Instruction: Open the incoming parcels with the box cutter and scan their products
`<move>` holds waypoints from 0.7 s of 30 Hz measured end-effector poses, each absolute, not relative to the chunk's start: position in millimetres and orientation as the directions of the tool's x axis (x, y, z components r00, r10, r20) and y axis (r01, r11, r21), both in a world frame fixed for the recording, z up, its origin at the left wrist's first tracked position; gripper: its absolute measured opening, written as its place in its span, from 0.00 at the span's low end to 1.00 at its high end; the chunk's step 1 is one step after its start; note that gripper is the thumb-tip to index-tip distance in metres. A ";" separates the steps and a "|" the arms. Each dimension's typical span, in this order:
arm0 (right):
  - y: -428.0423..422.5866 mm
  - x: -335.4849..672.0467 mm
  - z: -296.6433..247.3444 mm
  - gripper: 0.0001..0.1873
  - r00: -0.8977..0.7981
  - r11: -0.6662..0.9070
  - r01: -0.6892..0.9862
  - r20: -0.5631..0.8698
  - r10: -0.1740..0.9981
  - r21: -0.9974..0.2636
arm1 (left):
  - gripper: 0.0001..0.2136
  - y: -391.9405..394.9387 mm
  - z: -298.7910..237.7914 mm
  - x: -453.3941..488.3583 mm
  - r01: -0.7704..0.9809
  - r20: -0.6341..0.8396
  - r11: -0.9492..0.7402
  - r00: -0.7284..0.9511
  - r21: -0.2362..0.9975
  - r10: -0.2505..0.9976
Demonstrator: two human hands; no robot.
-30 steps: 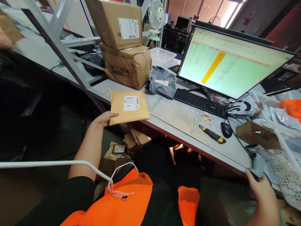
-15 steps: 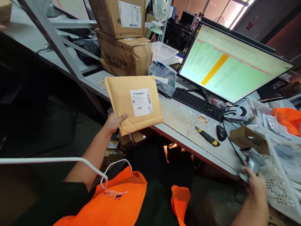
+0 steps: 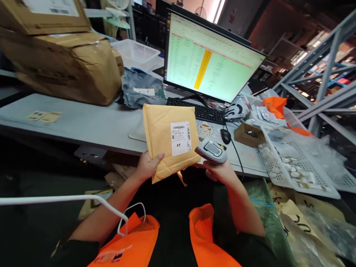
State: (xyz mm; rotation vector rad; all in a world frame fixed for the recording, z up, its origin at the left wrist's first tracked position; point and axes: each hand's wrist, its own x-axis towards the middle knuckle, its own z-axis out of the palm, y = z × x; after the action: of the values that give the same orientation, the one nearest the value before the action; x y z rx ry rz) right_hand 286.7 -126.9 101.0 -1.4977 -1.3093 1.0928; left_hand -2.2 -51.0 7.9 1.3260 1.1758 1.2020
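My left hand [image 3: 150, 165] grips the lower left corner of a yellow padded envelope [image 3: 160, 128], thumb on its front. A white label [image 3: 180, 139] with printed barcodes and handwritten marks faces me. In my right hand [image 3: 221, 171] is a grey and white handheld barcode scanner [image 3: 213, 150], my fingers closed round its handle. The scanner's head points left, close to the envelope's right edge; whether they touch I cannot tell. The envelope is held up in front of the desk edge and hides part of the black keyboard [image 3: 210, 113].
Behind stands a monitor [image 3: 217, 55] showing a spreadsheet. Cardboard boxes [image 3: 63, 66] are stacked at the left, beside a grey plastic mailer [image 3: 141, 89]. To the right are a mouse [image 3: 225, 136], a small open box [image 3: 249, 134] and a white perforated basket [image 3: 278, 167] of small packets.
My right hand has brought the scanner from the desk's right side over to the envelope. My left hand still holds the envelope. The view has turned right.
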 end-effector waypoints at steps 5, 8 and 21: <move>-143.5 365.4 95.1 0.28 0.372 -0.245 0.147 -0.176 0.911 -0.958 | 0.34 -38.8 -16.4 -39.2 0.093 0.032 -0.029 -0.030 0.995 0.999; -150.1 433.6 84.9 0.24 0.597 -0.344 0.030 -0.260 0.759 -0.938 | 0.28 -19.3 -27.4 -76.4 0.226 0.061 -0.031 -0.127 0.974 0.990; -70.3 474.1 68.5 0.21 0.657 -0.566 0.751 0.297 0.693 -0.341 | 0.16 32.6 -75.3 -114.1 0.798 0.483 -0.207 -0.117 0.566 0.868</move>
State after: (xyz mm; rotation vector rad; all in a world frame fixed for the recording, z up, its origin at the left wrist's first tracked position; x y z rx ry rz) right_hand 474.1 -70.3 68.5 -2.4360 -1.1293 -0.1792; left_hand -114.1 32.6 -75.3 2.0278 1.9206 1.2385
